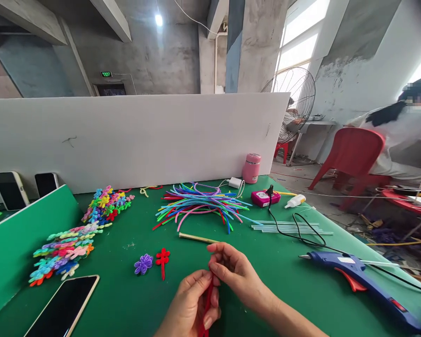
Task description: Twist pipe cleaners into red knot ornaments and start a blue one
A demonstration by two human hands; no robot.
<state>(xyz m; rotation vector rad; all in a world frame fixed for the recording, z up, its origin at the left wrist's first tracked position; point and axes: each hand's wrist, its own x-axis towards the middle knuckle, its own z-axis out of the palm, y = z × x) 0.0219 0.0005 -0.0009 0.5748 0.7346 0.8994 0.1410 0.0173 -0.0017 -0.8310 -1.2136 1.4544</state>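
Note:
Both my hands meet over the front of the green table. My left hand (196,299) is closed around a red pipe cleaner (207,304), which runs down between its fingers. The fingertips of my right hand (238,271) pinch the upper end of that red piece. Just beyond them lies a thin tan stick (196,238). To the left, a red pipe-cleaner flower with a stem (163,262) and a purple pipe-cleaner flower (143,264) rest on the table. Farther back is a loose pile of colourful pipe cleaners (203,203).
A blue glue gun (354,267) lies at right with its black cord, near clear glue sticks (287,227). Stacked pipe-cleaner flowers (65,248) and a phone (63,309) are at left. A pink bottle (251,168) stands by the white board (143,140). A person sits at far right.

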